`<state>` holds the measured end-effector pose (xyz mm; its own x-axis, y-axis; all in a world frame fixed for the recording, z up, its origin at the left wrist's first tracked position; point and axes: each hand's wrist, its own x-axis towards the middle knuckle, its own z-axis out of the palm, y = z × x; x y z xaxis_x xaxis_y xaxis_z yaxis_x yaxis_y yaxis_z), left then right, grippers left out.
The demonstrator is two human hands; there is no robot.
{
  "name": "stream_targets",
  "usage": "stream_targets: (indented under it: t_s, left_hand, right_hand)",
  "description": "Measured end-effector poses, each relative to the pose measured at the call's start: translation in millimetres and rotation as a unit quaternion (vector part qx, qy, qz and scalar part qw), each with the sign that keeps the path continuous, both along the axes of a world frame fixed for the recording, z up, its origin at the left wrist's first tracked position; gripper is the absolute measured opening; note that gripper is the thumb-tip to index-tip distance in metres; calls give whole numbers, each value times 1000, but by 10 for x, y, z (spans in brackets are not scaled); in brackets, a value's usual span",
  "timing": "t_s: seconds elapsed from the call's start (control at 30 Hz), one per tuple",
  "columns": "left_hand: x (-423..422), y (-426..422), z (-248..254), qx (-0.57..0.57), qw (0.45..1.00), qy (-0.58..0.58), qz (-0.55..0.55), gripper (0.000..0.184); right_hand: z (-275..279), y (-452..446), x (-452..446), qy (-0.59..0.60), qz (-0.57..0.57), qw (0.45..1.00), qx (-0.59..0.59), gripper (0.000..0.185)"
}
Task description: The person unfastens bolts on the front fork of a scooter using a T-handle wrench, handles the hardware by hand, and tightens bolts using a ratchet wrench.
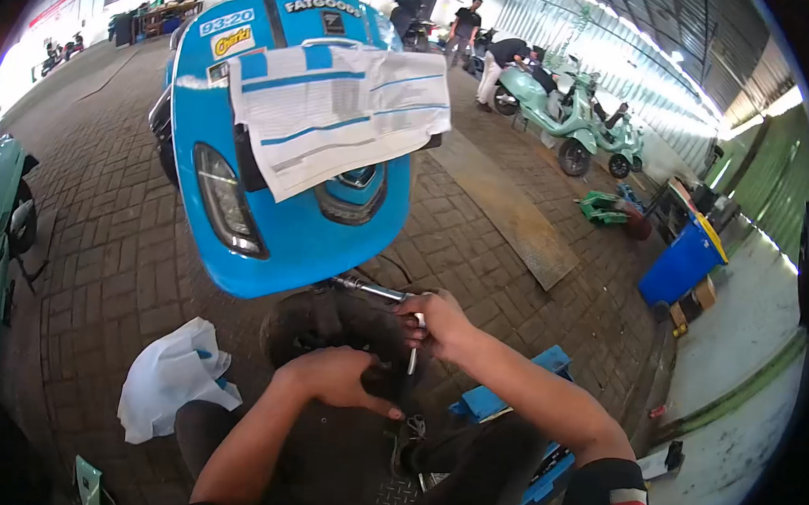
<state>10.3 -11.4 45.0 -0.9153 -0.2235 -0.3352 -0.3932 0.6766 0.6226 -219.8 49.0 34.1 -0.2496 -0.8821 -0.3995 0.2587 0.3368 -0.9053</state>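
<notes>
My right hand is closed round a chrome socket wrench with a crossbar. The wrench's long shaft points left to the area just under the blue scooter's tail, above the wheel. My left hand lies over the near side of the dark tyre, gripping it. Its thumb side shows, while most of the fingers are hidden. Printed sheets of paper are draped over the scooter's back end.
A white plastic bag lies left of my knee. Blue tool trays stand by my right leg. A metal plate, a blue bin and green scooters are at the right. Two people are at the back.
</notes>
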Motion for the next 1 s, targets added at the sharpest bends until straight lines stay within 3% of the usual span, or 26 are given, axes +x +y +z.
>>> stream_targets:
  t_s: [0.1, 0.13, 0.17, 0.2, 0.3, 0.33, 0.37, 0.47, 0.57, 0.6, 0.63, 0.67, 0.73, 0.77, 0.83, 0.87, 0.9, 0.93, 1.0]
  left_hand:
    - [44, -72, -131, 10, 999, 32, -7, 92]
    - [79, -94, -115, 5, 999, 36, -5, 92]
    - [138, -91, -84, -50, 998, 18, 28, 89]
    - [187, -84, -71, -102, 993, -2, 58, 87]
    - [310, -186, -210, -105, 991, -5, 81, 81]
    - [353, -207, -206, -106, 992, -3, 74, 81]
    - [376, -204, -163, -118, 990, 3, 82, 77]
    - [389, -135, -30, -114, 991, -6, 70, 74]
    - [438, -128, 31, -102, 992, 2, 70, 75]
    - [454, -134, 30, -100, 992, 21, 76, 75]
    - [467, -148, 18, -99, 992, 19, 75, 75]
    - [480, -150, -9, -109, 991, 27, 74, 75]
    - [518, -156, -43, -119, 989, 35, 76, 74]
    - [541, -164, -48, -120, 989, 37, 76, 72]
    - [583, -193, -27, -119, 989, 43, 80, 70]
    - [582, -201, 26, -119, 988, 41, 85, 69]
    - [592, -170, 32, -118, 989, 32, 82, 67]
    - [580, -156, 2, -115, 990, 32, 79, 67]
    - [555, -186, -43, -121, 988, 50, 85, 66]
  right_hand:
    - [58, -27, -29, 27, -2, 999, -16, 21]
    - [124, 7, -51, 412, 120, 892, -140, 26]
    - [156, 29, -66, 717, 217, 619, -235, 32]
    - [166, 8, -105, 717, 215, 620, -235, 32]
    - [218, -147, -280, 746, 273, 561, -231, 33]
    - [174, -134, -229, 687, 233, 649, -228, 24]
    - [196, -116, -220, 693, 231, 646, -223, 24]
    - [229, 10, -79, 523, 145, 831, -119, 17]
    - [271, -40, 45, 310, 57, 949, -27, 10]
    - [180, -85, -75, 592, 122, 766, -218, 18]
    - [156, -116, -177, 591, 121, 768, -217, 18]
    - [168, -151, -295, 684, 177, 645, -293, 21]
    - [233, -239, -401, 800, 272, 334, -418, 26]
    - [174, -213, -329, 799, 272, 333, -420, 26]
    - [81, -80, -146, 658, 197, 662, -299, 14]
    - [80, -46, -51, 539, 137, 805, -205, 15]
    - [135, -7, 52, 324, 66, 942, -59, 16]
    - [144, 27, 86, 242, 37, 969, -22, 17]
    - [185, 1, 55, 285, 55, 956, -33, 19]
